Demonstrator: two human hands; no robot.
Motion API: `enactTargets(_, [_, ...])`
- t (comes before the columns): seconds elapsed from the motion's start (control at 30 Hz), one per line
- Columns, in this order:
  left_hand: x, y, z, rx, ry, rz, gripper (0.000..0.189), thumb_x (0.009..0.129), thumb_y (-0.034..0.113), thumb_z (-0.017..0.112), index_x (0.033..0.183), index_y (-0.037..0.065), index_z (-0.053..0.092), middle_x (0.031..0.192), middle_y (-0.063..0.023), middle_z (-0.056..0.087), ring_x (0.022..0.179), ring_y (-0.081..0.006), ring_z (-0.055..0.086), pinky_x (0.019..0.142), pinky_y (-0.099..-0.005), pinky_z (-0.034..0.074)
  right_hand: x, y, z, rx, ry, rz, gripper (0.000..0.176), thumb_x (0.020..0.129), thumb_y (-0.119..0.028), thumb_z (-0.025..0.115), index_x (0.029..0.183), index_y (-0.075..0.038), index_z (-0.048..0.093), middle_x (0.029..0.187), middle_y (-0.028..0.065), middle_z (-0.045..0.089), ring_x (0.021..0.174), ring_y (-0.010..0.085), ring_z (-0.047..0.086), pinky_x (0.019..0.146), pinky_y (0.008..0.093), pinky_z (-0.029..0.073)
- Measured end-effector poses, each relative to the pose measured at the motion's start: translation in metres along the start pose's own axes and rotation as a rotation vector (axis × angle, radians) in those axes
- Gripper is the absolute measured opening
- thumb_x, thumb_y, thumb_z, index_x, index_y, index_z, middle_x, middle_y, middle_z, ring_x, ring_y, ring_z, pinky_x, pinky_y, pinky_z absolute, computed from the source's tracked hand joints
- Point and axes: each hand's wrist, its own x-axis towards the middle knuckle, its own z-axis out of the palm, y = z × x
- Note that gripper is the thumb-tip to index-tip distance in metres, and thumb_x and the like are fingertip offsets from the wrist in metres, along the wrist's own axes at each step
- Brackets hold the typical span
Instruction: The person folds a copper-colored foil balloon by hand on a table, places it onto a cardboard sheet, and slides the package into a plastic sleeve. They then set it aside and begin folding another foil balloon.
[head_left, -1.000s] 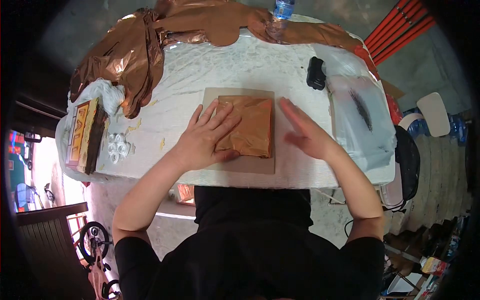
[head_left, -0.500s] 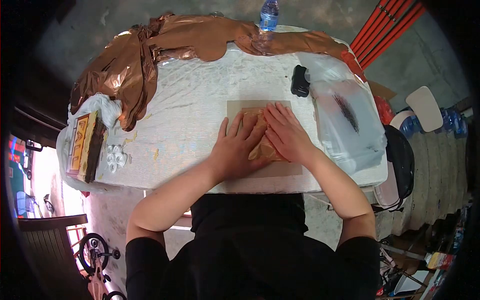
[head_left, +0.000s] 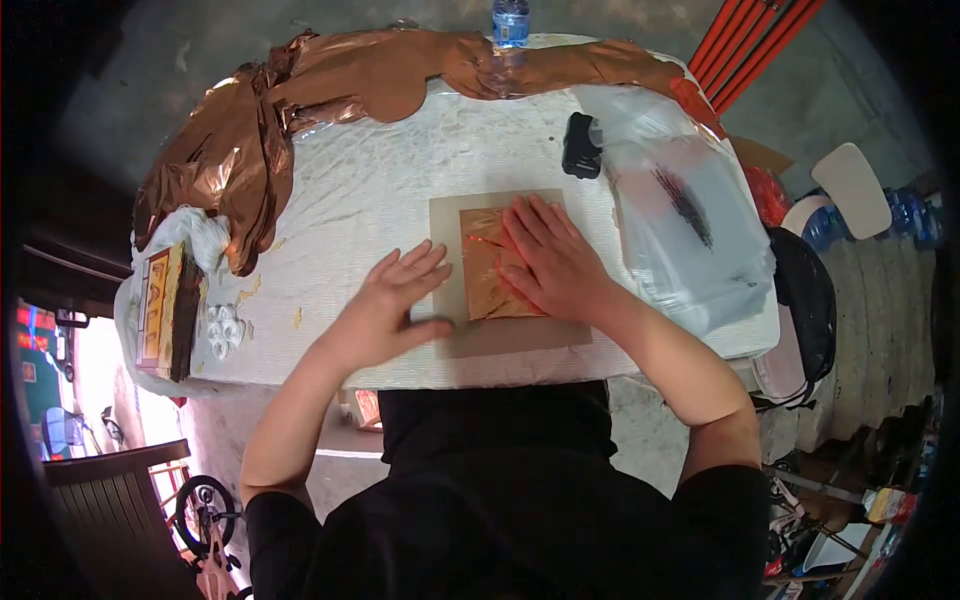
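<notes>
A square of copper-coloured foil point(head_left: 482, 285) lies on a larger grey-brown board point(head_left: 450, 343) near the table's front edge. My right hand point(head_left: 553, 258) rests flat on the right part of the foil, fingers stretched out and partly hiding it. Reddish reflections show along the foil beside those fingers. To the left of the board, my left hand point(head_left: 388, 308) is raised with thumb and fingers apart, holding nothing; its fingertips come close to the board's left edge.
Crumpled copper foil point(head_left: 400, 85) covers the table's back and left edges. A water bottle point(head_left: 511, 25) stands at the back. On the right lie a black object point(head_left: 581, 146) and a plastic-wrapped stack point(head_left: 680, 240). At left are a decorated block point(head_left: 163, 310) and small white cups point(head_left: 224, 330).
My left hand has lifted off the foil and moved left, uncovering the foil's left side. My right hand stays on the foil. The whole view has shifted slightly.
</notes>
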Motion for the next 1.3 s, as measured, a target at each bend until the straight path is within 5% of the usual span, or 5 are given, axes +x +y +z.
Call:
enactTargets(0.1, [0.026, 0.004, -0.005, -0.231, 0.28, -0.051, 0.032, 0.078, 0.011, 0.069, 0.108, -0.001, 0.065, 0.117, -0.0187, 0.062, 0.111, -0.0365, 0.057, 0.091, -0.0383, 0.048, -0.001, 0.003, 0.007, -0.03, 0.02, -0.01, 0.065, 0.091, -0.041, 0.05, 0.137, 0.003, 0.038, 0.145, 0.0228, 0.033, 0.136, 0.0393, 0.028, 0.112, 0.0481, 0.022])
enactTargets(0.63, [0.228, 0.064, 0.062, 0.267, 0.396, 0.658, 0.005, 0.074, 0.012, 0.057, 0.078, 0.009, 0.057, 0.083, -0.0041, 0.055, 0.08, -0.022, 0.055, 0.069, -0.0345, 0.049, -0.001, 0.006, 0.016, 0.029, -0.14, 0.057, 0.07, 0.096, -0.043, 0.035, 0.147, 0.001, 0.017, 0.154, 0.0223, 0.013, 0.142, 0.0382, 0.015, 0.117, 0.0453, 0.012])
enactTargets(0.97, [0.216, 0.056, 0.037, -0.381, 0.179, 0.441, 0.015, 0.08, 0.016, 0.064, 0.08, 0.002, 0.063, 0.078, -0.015, 0.063, 0.074, -0.0345, 0.06, 0.069, -0.039, 0.049, 0.007, -0.004, -0.008, 0.282, -0.12, 0.098, 0.047, 0.09, -0.034, 0.052, 0.125, -0.002, 0.048, 0.125, 0.0199, 0.051, 0.119, 0.0344, 0.048, 0.102, 0.0401, 0.036])
enactTargets(1.03, [0.21, 0.056, 0.033, -0.613, 0.157, 0.303, 0.011, 0.085, 0.011, 0.064, 0.084, 0.001, 0.064, 0.068, -0.007, 0.06, 0.061, -0.0141, 0.059, 0.058, -0.0287, 0.047, 0.008, -0.009, -0.021, 0.393, -0.206, 0.198, 0.056, 0.089, -0.033, 0.054, 0.131, 0.001, 0.04, 0.123, 0.0241, 0.051, 0.121, 0.039, 0.043, 0.101, 0.0445, 0.035])
enactTargets(1.3, [0.213, 0.043, 0.033, -1.078, 0.359, 0.006, 0.008, 0.084, 0.007, 0.063, 0.083, -0.001, 0.063, 0.071, -0.0047, 0.063, 0.062, -0.008, 0.058, 0.056, -0.0239, 0.049, 0.005, 0.001, 0.0, 0.049, 0.029, -0.034, 0.055, 0.086, -0.038, 0.054, 0.123, 0.003, 0.048, 0.127, 0.0208, 0.047, 0.125, 0.0374, 0.038, 0.106, 0.0465, 0.03])
